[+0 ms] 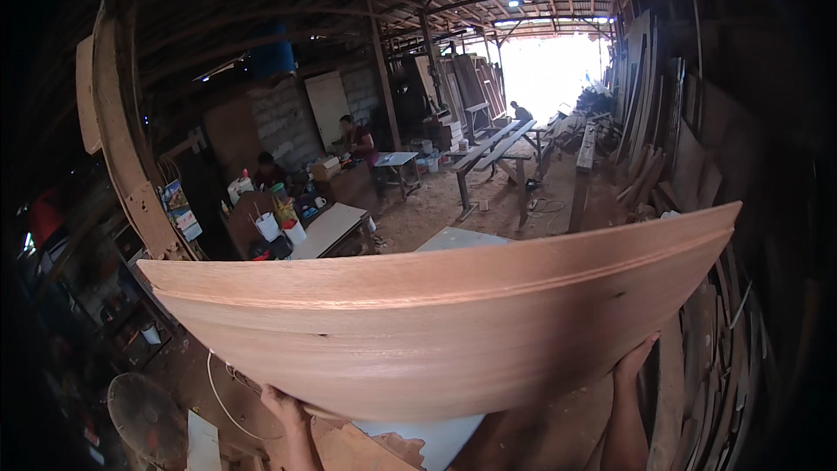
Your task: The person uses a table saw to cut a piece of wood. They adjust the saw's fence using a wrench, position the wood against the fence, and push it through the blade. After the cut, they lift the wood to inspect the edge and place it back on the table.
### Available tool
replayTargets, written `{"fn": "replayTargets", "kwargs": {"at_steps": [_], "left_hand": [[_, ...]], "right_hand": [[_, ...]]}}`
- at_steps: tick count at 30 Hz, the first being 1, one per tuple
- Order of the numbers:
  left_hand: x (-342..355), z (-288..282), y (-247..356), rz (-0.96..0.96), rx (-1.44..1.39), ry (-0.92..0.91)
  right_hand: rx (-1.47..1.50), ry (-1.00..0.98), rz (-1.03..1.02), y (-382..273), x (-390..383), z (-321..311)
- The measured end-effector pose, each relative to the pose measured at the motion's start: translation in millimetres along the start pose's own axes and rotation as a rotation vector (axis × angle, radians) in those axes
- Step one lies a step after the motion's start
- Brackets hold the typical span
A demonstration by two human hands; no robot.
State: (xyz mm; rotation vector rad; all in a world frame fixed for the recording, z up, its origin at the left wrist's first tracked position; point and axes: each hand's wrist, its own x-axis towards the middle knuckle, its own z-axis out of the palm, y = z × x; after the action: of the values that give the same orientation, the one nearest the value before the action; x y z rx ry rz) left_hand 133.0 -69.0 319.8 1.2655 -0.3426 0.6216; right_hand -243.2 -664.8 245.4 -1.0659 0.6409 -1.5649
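A wide wooden board (436, 331) with a grooved strip along its far edge spans the view in front of me, lifted above the work surface. Its pale reddish-brown face has a few small dark knots, and a shadow falls across its right part. My left hand (284, 405) grips the near edge at the lower left, fingers partly hidden behind the wood. At the lower right, my right hand (636, 358) holds the same board by its edge, most of its fingers out of sight underneath. Below the board, part of a pale sheet (427, 440) shows.
A standing fan (144, 419) is at the lower left, near a wooden post (131, 157). Beyond the board are a cluttered table (327, 228), a long sawhorse bench (497, 153) and several people. Timber planks (641, 78) lean along the right side.
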Motion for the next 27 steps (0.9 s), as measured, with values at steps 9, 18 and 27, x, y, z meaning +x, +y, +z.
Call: {"fn": "replayTargets", "kwargs": {"at_steps": [9, 18, 27], "left_hand": [[12, 46, -74, 0.039, 0.001, -0.03], [11, 52, -75, 0.059, -0.042, -0.036], [12, 66, -56, 0.133, -0.018, -0.035]], "right_hand": [[0.108, 0.041, -0.104, 19, 9, -21], [0.155, 0.136, -0.101, 39, 14, -25], [0.271, 0.183, 0.009, 56, 22, -34]]}}
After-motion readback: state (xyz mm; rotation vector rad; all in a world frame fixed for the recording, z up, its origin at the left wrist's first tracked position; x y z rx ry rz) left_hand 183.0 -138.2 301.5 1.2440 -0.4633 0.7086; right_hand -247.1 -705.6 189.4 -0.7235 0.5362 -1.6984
